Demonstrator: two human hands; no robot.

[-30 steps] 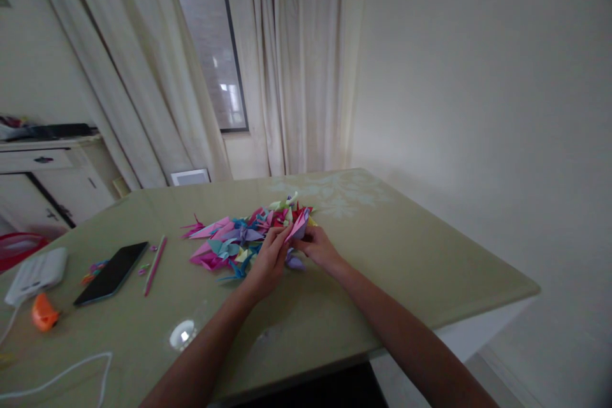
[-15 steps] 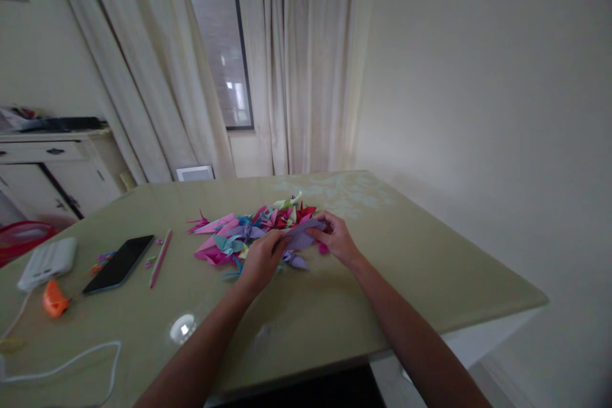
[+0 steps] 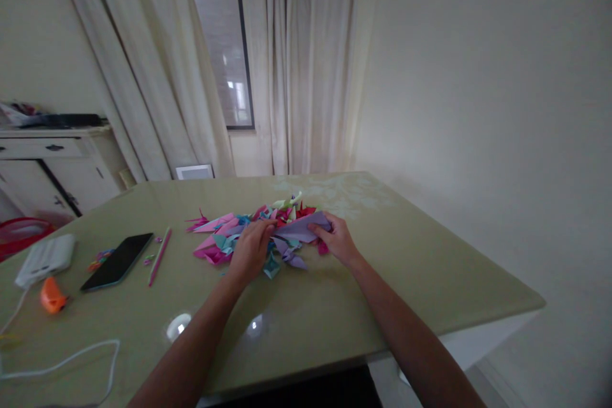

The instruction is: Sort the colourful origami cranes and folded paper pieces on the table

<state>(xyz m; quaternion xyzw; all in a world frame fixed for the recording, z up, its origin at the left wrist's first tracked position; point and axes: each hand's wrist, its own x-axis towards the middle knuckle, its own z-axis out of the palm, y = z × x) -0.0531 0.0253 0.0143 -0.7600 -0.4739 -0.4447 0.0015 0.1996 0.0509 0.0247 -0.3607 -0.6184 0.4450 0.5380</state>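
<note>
Between my two hands a folded piece of purple origami paper (image 3: 300, 228) stretches sideways, its wide part toward the right. My left hand (image 3: 251, 247) pinches its left, narrower end. At the other end, my right hand (image 3: 335, 239) grips it with the thumb in front and fingers behind. Just beneath and behind it lies a pile of folded paper cranes (image 3: 224, 243) in pink, blue, red, green and purple. A purple paper crane (image 3: 294, 258) and a teal one (image 3: 271, 266) show below the held paper. My left hand hides part of the pile.
On the table (image 3: 430, 261) to the left are a pink pen (image 3: 160, 257), a black phone (image 3: 119, 261), an orange object (image 3: 52, 295), a white box-like device (image 3: 45, 260) and a white cable (image 3: 62, 363). A clear round object (image 3: 178, 326) sits near my left forearm.
My left hand has slid left along the purple paper, and more of the paper shows between my hands. The right hand has barely moved. A teal crane has come into sight below.
</note>
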